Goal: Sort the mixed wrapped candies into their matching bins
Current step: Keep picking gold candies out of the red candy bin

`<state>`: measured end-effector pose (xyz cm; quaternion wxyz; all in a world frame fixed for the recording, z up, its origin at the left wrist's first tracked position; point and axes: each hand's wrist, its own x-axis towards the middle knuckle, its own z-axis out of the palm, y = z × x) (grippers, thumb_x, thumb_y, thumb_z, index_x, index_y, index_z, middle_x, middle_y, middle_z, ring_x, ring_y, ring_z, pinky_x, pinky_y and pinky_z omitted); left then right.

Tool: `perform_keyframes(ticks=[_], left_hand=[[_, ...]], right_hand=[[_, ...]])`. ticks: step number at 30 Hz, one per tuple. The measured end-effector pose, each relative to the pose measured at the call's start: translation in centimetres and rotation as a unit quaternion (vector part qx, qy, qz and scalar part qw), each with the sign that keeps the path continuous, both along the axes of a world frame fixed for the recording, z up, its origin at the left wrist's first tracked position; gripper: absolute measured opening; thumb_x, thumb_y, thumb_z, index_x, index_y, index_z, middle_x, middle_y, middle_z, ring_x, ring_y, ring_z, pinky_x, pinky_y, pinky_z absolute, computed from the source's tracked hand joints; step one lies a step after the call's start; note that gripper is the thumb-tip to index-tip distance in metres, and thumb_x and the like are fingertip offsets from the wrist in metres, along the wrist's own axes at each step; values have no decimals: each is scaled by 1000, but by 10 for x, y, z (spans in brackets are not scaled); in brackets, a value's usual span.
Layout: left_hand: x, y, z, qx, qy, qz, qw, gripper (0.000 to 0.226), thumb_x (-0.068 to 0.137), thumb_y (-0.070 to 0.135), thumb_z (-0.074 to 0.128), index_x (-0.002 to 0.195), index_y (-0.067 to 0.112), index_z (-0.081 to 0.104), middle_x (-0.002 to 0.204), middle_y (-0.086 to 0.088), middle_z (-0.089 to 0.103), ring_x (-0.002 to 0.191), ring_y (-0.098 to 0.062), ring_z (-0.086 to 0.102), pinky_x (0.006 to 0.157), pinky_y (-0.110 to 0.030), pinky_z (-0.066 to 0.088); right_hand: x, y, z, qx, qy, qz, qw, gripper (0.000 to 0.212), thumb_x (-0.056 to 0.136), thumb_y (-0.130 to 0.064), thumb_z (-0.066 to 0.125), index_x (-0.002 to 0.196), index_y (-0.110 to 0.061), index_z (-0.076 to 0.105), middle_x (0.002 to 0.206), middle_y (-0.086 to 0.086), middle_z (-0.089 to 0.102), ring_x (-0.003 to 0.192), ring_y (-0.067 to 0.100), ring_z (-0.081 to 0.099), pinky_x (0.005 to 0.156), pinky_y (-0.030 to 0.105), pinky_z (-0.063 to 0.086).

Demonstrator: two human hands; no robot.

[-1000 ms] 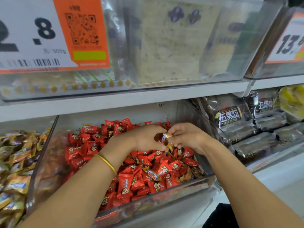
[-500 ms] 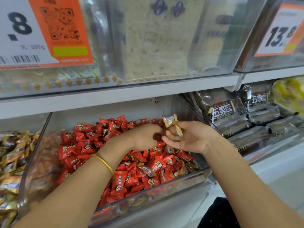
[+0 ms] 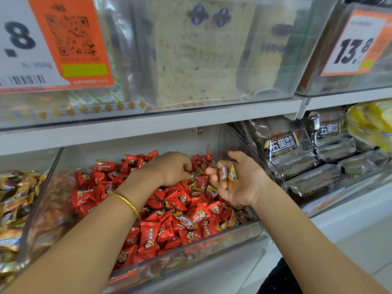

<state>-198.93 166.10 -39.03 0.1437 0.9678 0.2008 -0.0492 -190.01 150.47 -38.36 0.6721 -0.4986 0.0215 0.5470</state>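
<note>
White shop shelves (image 3: pixel 148 126) carry clear bins under a big orange-and-white price sign (image 3: pixel 70 39). The middle bin (image 3: pixel 191 255) is heaped with red wrapped candies (image 3: pixel 152 234). A bin of gold-brown candies (image 3: pixel 14 198) stands to its left and dark bread packs (image 3: pixel 284 145) to its right. The left hand (image 3: pixel 171 168), with a gold bangle (image 3: pixel 127 202) on its wrist, curls knuckles-up into the rear of the pile, hiding whether it grips anything. The right hand (image 3: pixel 239 181) lies palm up, its fingers relaxed, with two gold candies (image 3: pixel 228 174) lying across them. Stray gold wrappers (image 3: pixel 186 221) sit among the red.
</note>
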Motion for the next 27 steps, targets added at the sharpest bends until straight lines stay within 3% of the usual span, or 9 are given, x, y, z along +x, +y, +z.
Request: perform_keyframes(ticks=[3,6,8,10,13,18,21,24,27], left_hand=[[19,1,-11,53,-33,-42,997,42,89,27,60,129,19,53,126,-3,50,119,-23,45,101,-39,39],[33,0,-20,76,37,-93,992,54,84,31,65,134,20,48,130,-2,44,123,-25,37,104,-41,36],[37,0,-25,109,88,-107,984,53,80,37,67,128,20,51,128,-2,45,121,-26,40,101,-44,37],[37,0,-27,124,99,-106,982,53,81,35,68,128,19,49,127,-2,45,118,-26,43,98,-40,39],[36,1,-26,107,87,-95,986,54,81,29,69,129,17,46,127,-4,45,114,-25,47,85,-33,39],[29,6,-22,34,21,-51,998,47,82,25,70,124,12,53,124,-8,55,111,-27,52,80,-28,40],[23,8,-22,19,-7,-37,999,38,83,25,69,117,11,58,117,-8,57,109,-27,53,83,-30,41],[19,8,-19,-40,-75,-5,996,14,81,19,71,85,12,60,97,-7,58,93,-23,55,77,-31,43],[12,10,-9,-147,-165,62,973,10,81,12,71,82,6,62,83,-6,61,76,-17,57,69,-28,45]], right_hand=[[-2,5,-10,-87,-281,18,956,31,92,-34,57,67,-15,53,55,0,47,38,9,37,34,16,27],[-5,11,-26,-248,-641,134,713,25,88,-31,60,66,-20,57,64,-2,52,62,18,55,59,28,46],[-8,13,-26,-296,-681,193,642,23,85,-38,63,72,-19,62,77,-1,59,79,21,61,68,31,48],[-9,13,-24,-316,-682,218,622,17,84,-35,66,87,-18,67,94,1,65,90,21,63,74,33,51],[-9,13,-23,-300,-690,195,630,6,85,-23,63,80,-20,60,98,1,64,93,23,62,79,36,53],[-4,8,-18,-195,-624,82,752,24,86,-14,58,69,-15,42,68,0,47,65,17,48,60,32,42],[-4,3,-13,-153,-575,52,802,20,88,-8,54,72,-15,45,62,-2,44,51,8,37,47,21,29],[-7,-2,-11,-128,-541,51,829,19,94,-9,46,80,-17,56,67,-6,50,53,2,38,48,15,27],[-9,-8,-10,-111,-479,61,868,20,96,-22,50,83,-12,63,63,-1,53,43,2,39,45,17,30]])
